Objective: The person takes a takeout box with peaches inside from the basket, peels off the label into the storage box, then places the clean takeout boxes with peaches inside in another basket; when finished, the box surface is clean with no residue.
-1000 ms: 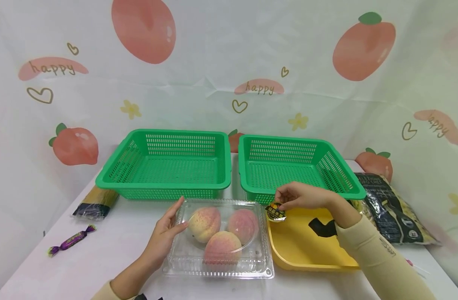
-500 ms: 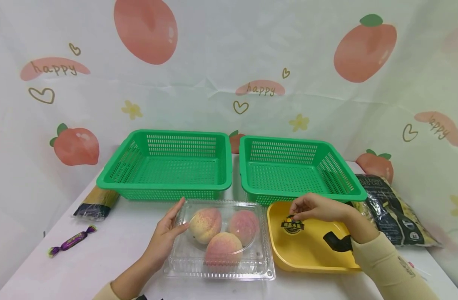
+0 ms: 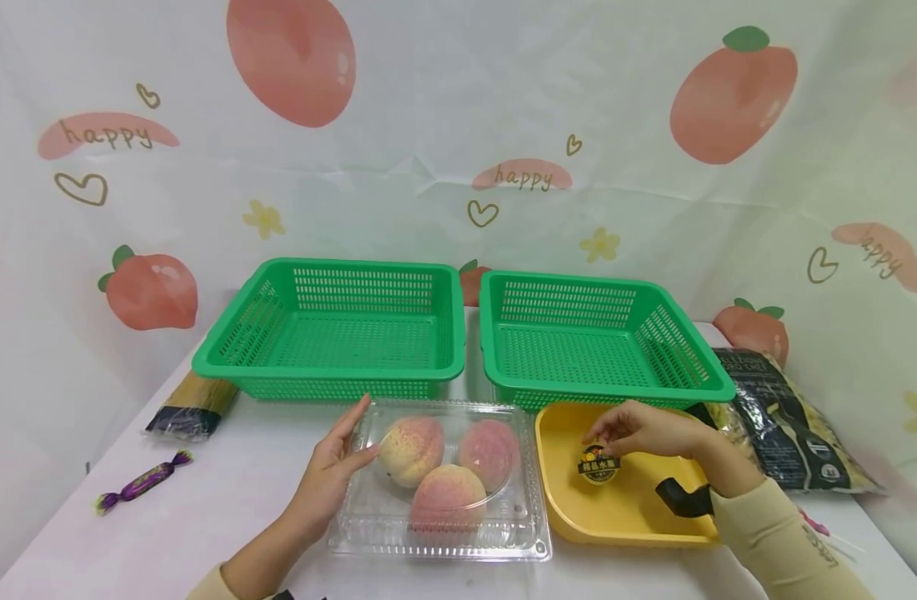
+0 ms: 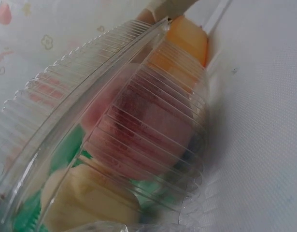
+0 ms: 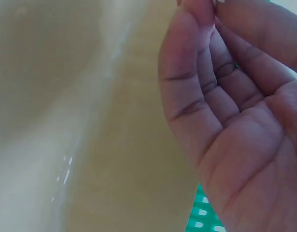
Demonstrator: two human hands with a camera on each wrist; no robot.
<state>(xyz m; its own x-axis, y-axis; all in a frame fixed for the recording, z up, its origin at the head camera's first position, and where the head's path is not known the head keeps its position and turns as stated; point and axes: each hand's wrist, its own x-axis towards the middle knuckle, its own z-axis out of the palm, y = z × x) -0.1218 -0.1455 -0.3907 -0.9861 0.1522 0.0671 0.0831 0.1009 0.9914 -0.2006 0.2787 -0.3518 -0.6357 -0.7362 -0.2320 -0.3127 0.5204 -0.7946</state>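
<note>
The left hand (image 3: pixel 327 467), fingers extended, presumably steadied the clear rectangular plastic box (image 3: pixel 379 530) of pink-yellow peaches (image 3: pixel 448 493), while the right hand (image 3: pixel 646 431) pinched the round black-and-gold label (image 3: pixel 598 467) by its edge, over the yellow plastic tray (image 3: pixel 623 510), apparently sparing its face.

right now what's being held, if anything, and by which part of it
The right hand pinches the sticker by its upper edge. The left hand just rests against the left edge of the box.
</note>
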